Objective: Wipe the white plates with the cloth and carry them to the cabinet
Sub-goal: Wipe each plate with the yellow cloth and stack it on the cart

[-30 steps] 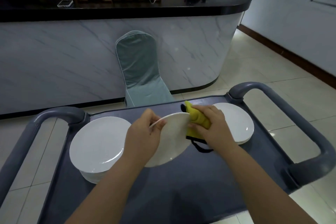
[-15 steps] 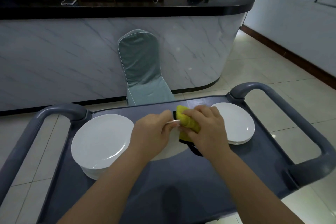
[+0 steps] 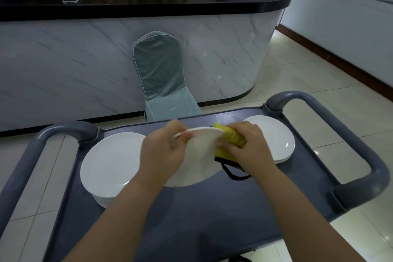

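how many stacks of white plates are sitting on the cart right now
2: a taller stack at the cart's left end, a shorter one at the right.

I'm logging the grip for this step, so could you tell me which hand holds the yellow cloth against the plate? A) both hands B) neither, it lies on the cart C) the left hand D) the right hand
D: the right hand clasps the cloth at the edge of the plate, while the left hand grips only the plate's rim.
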A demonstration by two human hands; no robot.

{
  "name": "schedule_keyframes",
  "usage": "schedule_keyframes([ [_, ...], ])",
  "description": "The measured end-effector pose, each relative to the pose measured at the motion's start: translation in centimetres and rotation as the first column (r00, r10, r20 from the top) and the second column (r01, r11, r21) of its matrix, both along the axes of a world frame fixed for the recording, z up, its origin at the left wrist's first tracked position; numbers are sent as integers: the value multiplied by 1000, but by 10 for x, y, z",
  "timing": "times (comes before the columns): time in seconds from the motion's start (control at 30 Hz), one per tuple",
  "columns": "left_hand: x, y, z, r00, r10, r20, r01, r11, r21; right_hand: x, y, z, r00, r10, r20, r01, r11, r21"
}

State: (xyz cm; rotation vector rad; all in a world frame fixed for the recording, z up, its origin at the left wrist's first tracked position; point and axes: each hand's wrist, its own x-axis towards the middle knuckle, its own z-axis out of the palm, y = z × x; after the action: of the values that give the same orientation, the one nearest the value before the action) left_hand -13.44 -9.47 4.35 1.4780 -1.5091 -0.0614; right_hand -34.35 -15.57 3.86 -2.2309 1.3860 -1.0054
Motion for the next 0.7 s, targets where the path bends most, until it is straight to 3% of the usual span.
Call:
schedule_keyframes([
  [0.07, 0, 1, 0, 996, -13, -89, 15, 1000, 11, -4, -1, 1, 999, -43, 12, 43, 999, -12],
  [0.17, -6, -4, -2, 969, -41, 244, 55, 997, -52, 18, 4, 6, 981, -30, -191, -17, 972, -236],
  [0.23, -3, -8, -5, 944, -29, 330, 67, 992, -106, 26, 5, 7, 971, -4, -239, -64, 958, -278],
  [0.27, 1, -7, -7, 964, -26, 265, 57, 992, -110, 25, 2, 8, 979, 0, -203, -52, 966, -254],
  [0.33, 8, -2, -9, 994, 21, -111, -32, 995, -94, 11, -3, 5, 1000, -3, -31, 0, 995, -99],
  [0.4, 7, 6, -17, 855, 123, -504, -157, 987, -27, -3, -7, -1, 986, -21, 166, -5, 987, 158],
  [0.47, 1, 9, -31, 723, 180, -667, -164, 983, 87, -9, -7, -12, 975, -44, 218, -17, 962, 273],
  [0.5, -1, 11, -38, 736, 183, -652, -124, 983, 135, -8, -6, -17, 978, -54, 203, -3, 963, 270],
  [0.57, 2, 9, -45, 874, 140, -465, -48, 978, 205, -7, -2, -25, 983, -84, 164, 49, 978, 203],
  [0.63, 6, 0, -40, 997, 37, -74, -22, 980, 197, -2, 3, -27, 992, -97, 81, 90, 993, 82],
  [0.7, -3, -14, -27, 950, -75, 304, 37, 991, 128, 6, 5, -20, 996, -59, -70, 51, 993, -107],
])
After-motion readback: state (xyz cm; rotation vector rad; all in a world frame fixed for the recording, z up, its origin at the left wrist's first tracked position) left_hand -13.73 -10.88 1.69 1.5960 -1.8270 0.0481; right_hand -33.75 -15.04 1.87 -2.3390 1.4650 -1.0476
